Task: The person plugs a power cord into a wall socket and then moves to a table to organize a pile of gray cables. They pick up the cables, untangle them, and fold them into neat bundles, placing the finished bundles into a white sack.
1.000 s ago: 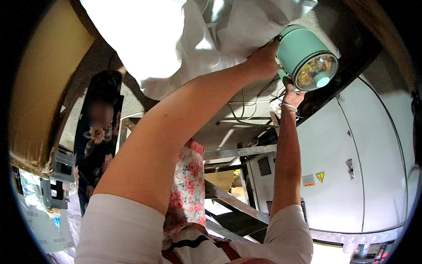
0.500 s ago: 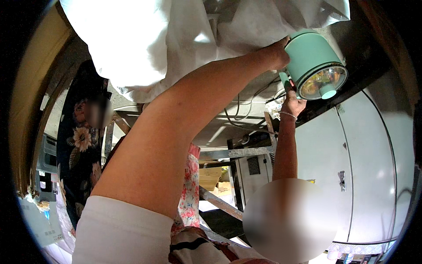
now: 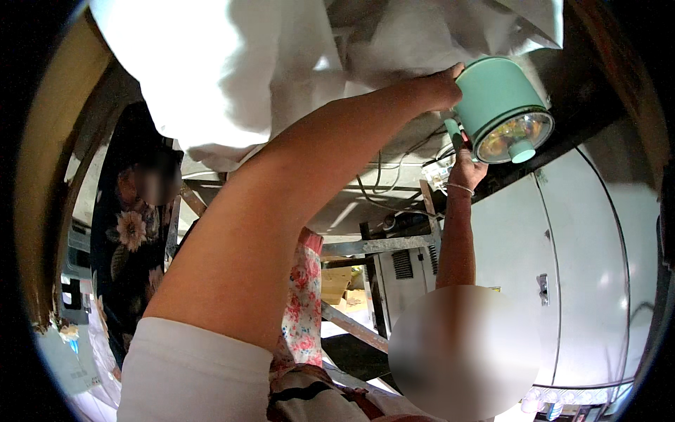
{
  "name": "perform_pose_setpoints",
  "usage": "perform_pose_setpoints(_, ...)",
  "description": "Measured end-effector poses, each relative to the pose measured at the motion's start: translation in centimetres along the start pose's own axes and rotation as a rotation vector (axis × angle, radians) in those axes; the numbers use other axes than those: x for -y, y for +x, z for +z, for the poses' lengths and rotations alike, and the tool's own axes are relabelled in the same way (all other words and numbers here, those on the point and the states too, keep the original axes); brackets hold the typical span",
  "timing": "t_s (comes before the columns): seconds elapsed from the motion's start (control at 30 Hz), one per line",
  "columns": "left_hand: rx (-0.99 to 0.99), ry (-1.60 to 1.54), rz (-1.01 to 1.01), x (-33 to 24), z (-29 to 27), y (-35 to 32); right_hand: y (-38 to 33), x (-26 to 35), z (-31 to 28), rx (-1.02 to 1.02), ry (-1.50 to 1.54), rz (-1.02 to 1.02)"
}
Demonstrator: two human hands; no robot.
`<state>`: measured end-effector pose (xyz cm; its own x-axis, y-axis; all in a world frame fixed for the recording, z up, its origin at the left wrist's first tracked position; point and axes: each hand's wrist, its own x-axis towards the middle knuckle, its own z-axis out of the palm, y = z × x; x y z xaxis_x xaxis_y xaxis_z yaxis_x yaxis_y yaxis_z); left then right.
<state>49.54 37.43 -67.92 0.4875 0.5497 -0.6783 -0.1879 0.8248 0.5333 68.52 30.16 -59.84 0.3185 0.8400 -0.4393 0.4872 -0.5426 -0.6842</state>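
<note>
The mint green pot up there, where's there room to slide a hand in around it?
Open gap shows between the two forearms, under the mint green pot, bordered by the left hand and right hand. It is crowded above, where white cloth presses close, and behind the right hand, where cables hang.

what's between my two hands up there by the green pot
In the head view, the left hand touches the green pot at its wall, the right hand below; between them lies the pot's green handle.
</note>
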Motion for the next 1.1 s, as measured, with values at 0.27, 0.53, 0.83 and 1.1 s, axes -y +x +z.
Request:
perform_pose_setpoints(0.27,-0.335,0.487,0.441,3.1,0.5,-2.5,-0.6,-0.9,-1.0,0.005,-0.025,0.072)
perform_pose_setpoints(0.53,-0.162,0.639,0.375,2.1,2.7,-6.2,-6.7,-13.4,-3.8,-0.112,-0.028,0.309)
perform_pose_setpoints(0.83,0.016,0.405,0.475,4.2,10.0,-5.2,0.4,-11.2,-2.1,-0.166,-0.645,-0.02)
perform_pose_setpoints(1.1,-0.103,0.49,0.454,4.3,11.1,-2.9,3.8,-11.1,-3.3,-0.124,-0.587,-0.028)
